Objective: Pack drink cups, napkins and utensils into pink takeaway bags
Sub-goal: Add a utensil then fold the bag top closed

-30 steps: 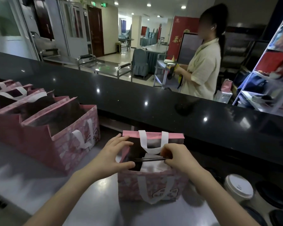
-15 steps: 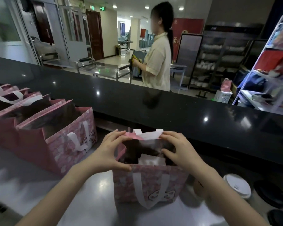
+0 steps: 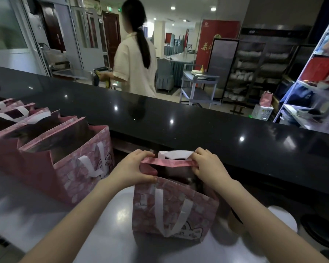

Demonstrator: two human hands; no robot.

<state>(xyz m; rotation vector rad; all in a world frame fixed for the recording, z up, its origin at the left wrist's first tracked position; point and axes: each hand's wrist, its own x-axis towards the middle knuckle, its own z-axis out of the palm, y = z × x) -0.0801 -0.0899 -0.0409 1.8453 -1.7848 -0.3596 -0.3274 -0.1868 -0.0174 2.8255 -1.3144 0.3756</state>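
The pink bag (image 3: 171,209) is thin printed paper: light, easily creased and stiff only along its folded rim (image 3: 167,162). It would likely buckle if squeezed mid-wall. The safest hold, I judge, is at the rim's two ends or the white handle (image 3: 176,154) (the contents, dim inside, cannot be made out). The bag stands on the pale worktop (image 3: 106,224) near its far edge, just under the black ledge (image 3: 198,130), with a row of open bags (image 3: 80,164) toward the left edge. The left hand (image 3: 131,169) curls round the left end of the mouth, thumb on the near wall. The right hand (image 3: 209,168) pinches the far rim at its right end.
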